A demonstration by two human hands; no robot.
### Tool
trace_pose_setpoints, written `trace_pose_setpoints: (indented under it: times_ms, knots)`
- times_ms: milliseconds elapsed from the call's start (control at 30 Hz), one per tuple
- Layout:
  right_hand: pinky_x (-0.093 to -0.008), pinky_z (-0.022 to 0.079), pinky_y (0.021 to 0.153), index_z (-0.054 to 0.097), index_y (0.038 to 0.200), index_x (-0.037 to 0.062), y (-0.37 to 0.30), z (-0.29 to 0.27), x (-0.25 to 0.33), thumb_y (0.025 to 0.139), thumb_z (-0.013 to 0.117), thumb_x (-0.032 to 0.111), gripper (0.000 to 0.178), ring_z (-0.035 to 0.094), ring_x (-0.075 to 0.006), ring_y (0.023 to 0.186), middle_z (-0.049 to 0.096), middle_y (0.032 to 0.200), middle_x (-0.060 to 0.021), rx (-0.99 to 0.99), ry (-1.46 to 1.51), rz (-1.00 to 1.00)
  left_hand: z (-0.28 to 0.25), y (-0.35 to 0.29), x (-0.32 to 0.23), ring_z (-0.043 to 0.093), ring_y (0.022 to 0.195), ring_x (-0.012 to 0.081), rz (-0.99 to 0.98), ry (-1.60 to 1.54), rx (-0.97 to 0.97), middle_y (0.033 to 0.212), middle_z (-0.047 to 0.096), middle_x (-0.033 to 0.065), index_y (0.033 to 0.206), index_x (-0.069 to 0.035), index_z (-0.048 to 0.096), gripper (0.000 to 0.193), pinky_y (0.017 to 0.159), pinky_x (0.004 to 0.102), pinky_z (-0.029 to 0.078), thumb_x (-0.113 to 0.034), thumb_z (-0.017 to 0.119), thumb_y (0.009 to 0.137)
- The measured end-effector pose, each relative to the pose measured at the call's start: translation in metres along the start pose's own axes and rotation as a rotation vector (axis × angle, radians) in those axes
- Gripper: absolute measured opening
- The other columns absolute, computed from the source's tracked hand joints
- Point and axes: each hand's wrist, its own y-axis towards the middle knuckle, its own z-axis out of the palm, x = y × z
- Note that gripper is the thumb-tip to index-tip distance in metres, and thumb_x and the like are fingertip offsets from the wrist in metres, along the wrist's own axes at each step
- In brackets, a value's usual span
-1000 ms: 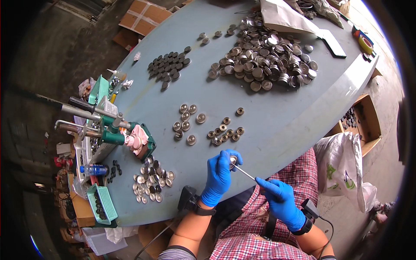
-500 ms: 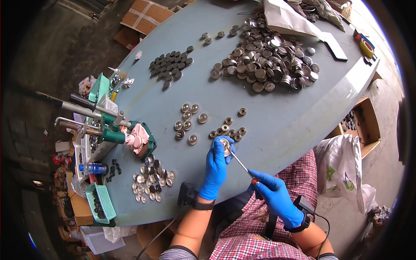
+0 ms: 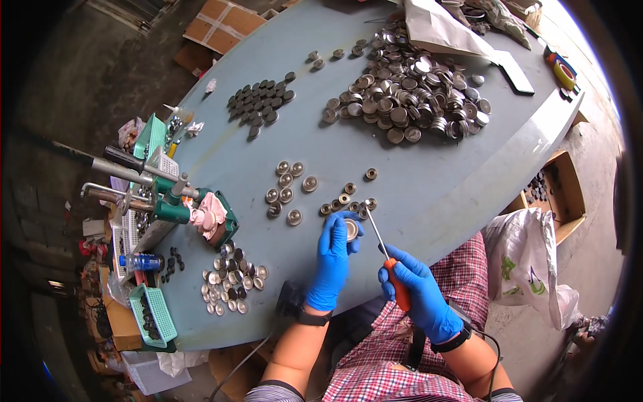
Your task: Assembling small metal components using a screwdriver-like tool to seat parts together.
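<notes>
My left hand (image 3: pixel 328 264), in a blue glove, is closed around a round metal cap (image 3: pixel 351 230) near the table's front. In my right hand (image 3: pixel 429 301), gloved too, is a screwdriver (image 3: pixel 400 288) with an orange handle and a long thin shaft. Its tip points up and left, to a small metal ring (image 3: pixel 370 203) beyond the cap. Whether the tip touches that ring or carries it, I cannot tell. Several similar small rings (image 3: pixel 344 198) lie just past my left fingers. To their left are several round metal caps (image 3: pixel 309 183) with raised centres.
A big heap of metal discs (image 3: pixel 398 114) covers the far right of the blue-grey table (image 3: pixel 268 144). Dark discs (image 3: pixel 258 100) lie at the far left. A green hand press (image 3: pixel 175 209) stands at the left edge, with small cups (image 3: pixel 231 276) before it and green baskets (image 3: pixel 153 311) beside.
The screwdriver's tip has left the cap and moved up and right to the small rings. The orange handle now shows more. My left hand has tilted the cap and drawn it slightly nearer.
</notes>
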Motion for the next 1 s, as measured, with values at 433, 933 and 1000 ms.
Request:
trace_pose_setpoints:
  times_ms: [433,933,1000]
  knots:
    - [-0.0293,0.051,0.064,0.038,0.139,0.0009,0.009,-0.004,0.027,0.099,0.047,0.018,0.045,0.060,-0.0210,0.073,0.062,0.102,-0.0181,-0.033,0.199,0.052,-0.143,-0.020,0.017,0.050,0.100,0.0335,0.548,1.573,-0.709,0.106,0.055,0.0131,0.095,-0.003,0.059,0.013,0.087,0.0460,0.037,-0.013,0.054,0.088]
    - [-0.0248,0.046,0.049,0.044,0.135,-0.0010,-0.022,-0.015,0.045,0.097,0.050,0.020,0.044,0.058,-0.0169,0.059,0.064,0.092,-0.0154,-0.173,0.055,-0.010,0.110,0.155,-0.025,0.063,0.086,0.0333,0.467,1.435,0.082,0.103,0.061,0.0155,0.114,-0.007,0.052,0.039,0.073,0.0419,0.051,-0.026,0.066,0.084]
    - [-0.0240,0.047,0.051,0.044,0.135,-0.0008,-0.028,-0.012,0.048,0.097,0.050,0.019,0.043,0.058,-0.0154,0.061,0.064,0.091,-0.0139,-0.200,-0.005,-0.038,0.105,0.164,-0.015,0.063,0.087,0.0340,0.642,1.396,0.105,0.102,0.060,0.0164,0.115,-0.007,0.052,0.039,0.074,0.0422,0.051,-0.025,0.068,0.084]
